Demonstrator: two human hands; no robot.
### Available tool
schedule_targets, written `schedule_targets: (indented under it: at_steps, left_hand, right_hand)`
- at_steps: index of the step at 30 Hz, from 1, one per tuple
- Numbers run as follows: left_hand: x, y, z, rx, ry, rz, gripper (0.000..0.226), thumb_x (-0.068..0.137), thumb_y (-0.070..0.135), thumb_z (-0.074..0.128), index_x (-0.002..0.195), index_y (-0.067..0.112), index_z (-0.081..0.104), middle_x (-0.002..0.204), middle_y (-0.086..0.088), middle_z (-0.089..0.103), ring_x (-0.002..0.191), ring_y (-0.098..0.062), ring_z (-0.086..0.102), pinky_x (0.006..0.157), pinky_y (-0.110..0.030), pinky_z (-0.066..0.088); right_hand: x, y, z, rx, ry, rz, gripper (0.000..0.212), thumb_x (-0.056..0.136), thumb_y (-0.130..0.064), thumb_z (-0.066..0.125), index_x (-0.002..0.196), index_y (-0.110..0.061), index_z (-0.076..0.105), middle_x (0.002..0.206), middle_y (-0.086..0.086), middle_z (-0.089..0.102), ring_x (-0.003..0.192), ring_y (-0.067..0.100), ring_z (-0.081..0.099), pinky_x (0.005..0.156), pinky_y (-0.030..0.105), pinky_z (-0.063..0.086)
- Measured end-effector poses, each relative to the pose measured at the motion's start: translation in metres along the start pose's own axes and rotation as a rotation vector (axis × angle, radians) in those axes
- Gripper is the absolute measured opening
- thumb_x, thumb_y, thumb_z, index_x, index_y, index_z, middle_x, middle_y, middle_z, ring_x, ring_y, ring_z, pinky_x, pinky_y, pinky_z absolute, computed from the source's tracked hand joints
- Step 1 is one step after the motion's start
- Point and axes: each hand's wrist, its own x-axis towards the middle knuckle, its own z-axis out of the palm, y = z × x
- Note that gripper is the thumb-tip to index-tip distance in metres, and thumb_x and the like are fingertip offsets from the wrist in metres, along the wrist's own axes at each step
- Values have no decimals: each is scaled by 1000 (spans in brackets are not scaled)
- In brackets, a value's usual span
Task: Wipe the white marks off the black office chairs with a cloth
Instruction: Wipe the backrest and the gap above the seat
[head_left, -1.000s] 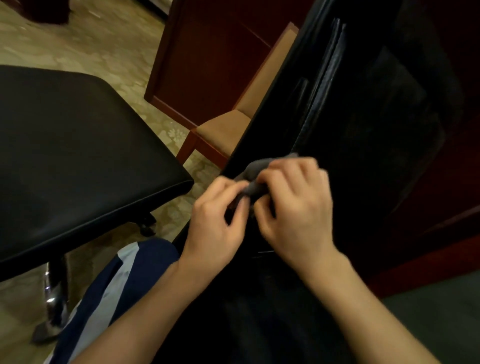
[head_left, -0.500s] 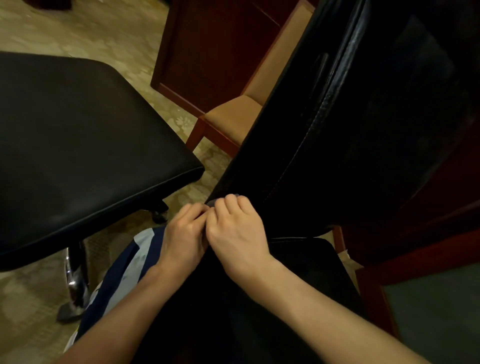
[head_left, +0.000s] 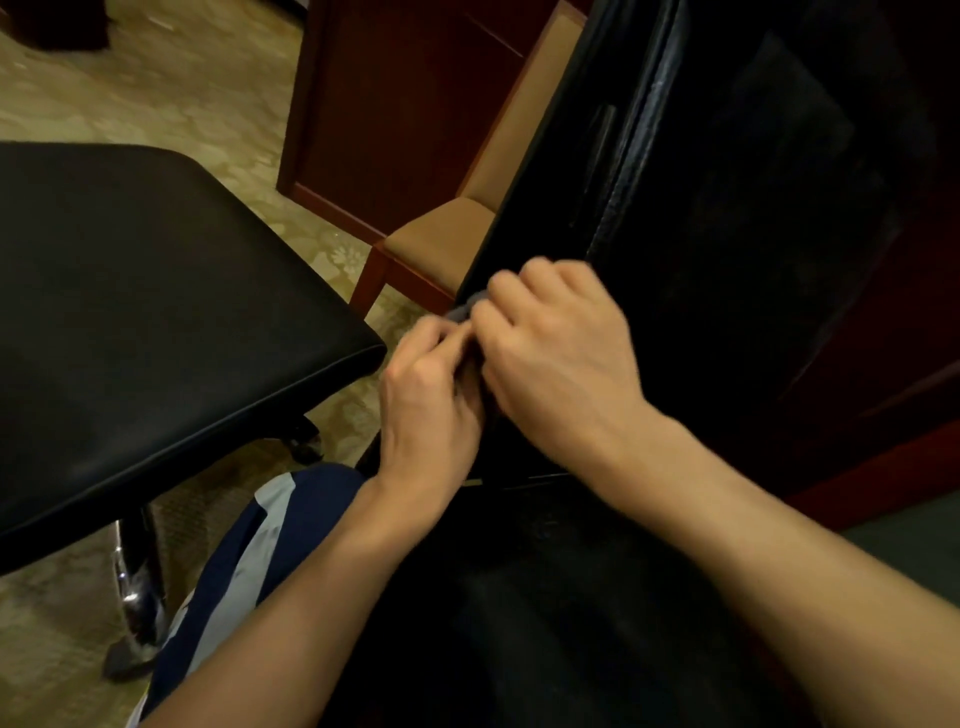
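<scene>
We count two black office chairs: the nearer black chair (head_left: 701, 218), whose backrest rises on the right, and a second black chair (head_left: 156, 312) on the left, of which we see the seat. We see one grey cloth (head_left: 465, 310), small and bunched, held against the left edge of the nearer backrest. Two hands work on it, touching each other. The left hand (head_left: 426, 405) has its fingers curled and pinches the cloth from below; the right hand (head_left: 556, 358) has its fingers curled over the cloth from above. Behind stands one wooden chair (head_left: 441, 244) with a tan seat, on a patterned carpet (head_left: 156, 104).
</scene>
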Motion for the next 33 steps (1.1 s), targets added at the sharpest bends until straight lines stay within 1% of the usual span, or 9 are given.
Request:
schedule_targets:
  at_steps: [4,7,11,14,21,23,26,30,33]
  left_hand:
    - [33,13,-3,22,52,93,25,92,-5,54,112,-2,69,99,-12,61,88,-16,56,77,-18,40]
    - [22,-7,-4,73,16,104,21,89,-9,56,106,-3,67,96,-12,59,83,-14,51,74,-17,37]
    - [-30,-49,-6,133,-107,-23,17,82,-15,59,92,-1,63,89,-9,56,74,-17,52,66,-24,41]
    - [-44,-55,-6,99,-142,-92,18,81,-15,62,84,3,62,82,-1,53,69,-10,47,63,-16,37]
    - [32,30,-8,-88,-13,43,22,89,6,57,106,4,71,94,-3,64,85,-13,59,76,-11,41]
    - [66,58,-1,-131,92,124,20,90,9,59,106,5,72,94,-7,65,85,-12,59,76,-7,37]
    - [111,84,9,-134,245,135,20,91,15,61,105,6,73,93,-7,66,82,-12,60,73,-9,38]
    - [108,73,15,-57,213,171,19,93,12,58,108,4,67,100,-10,62,88,-16,57,78,-6,35]
    - [83,47,12,-26,112,206,13,92,6,56,103,1,60,100,-13,60,90,-22,58,80,-23,45]
  right_hand:
    - [15,23,-10,-4,140,86,15,89,-12,52,78,-9,62,81,9,62,78,32,57,71,40,34]
    - [10,5,5,23,164,62,13,89,-9,56,78,-9,63,82,10,62,78,32,57,70,40,32]
    - [-20,-43,37,101,11,-63,21,96,-10,49,87,-10,67,87,7,62,83,28,56,79,38,34]
    - [-29,-54,45,137,-81,-75,22,96,-11,46,88,-10,67,88,5,61,84,26,56,81,37,36]
    - [8,39,-10,124,155,28,7,81,-14,56,76,-10,58,79,13,58,74,33,54,69,43,35]
    - [23,77,-24,63,169,104,9,79,-16,55,80,-8,59,84,16,60,79,36,56,69,44,35]
    - [42,120,-32,202,171,259,21,80,-13,51,95,-5,64,99,15,62,91,36,58,71,45,44]
    - [37,115,-11,345,293,306,20,79,-7,54,94,-2,65,97,16,63,89,36,57,74,46,48]
    - [10,76,16,338,394,358,18,79,-7,56,90,0,68,91,18,65,85,39,58,70,48,48]
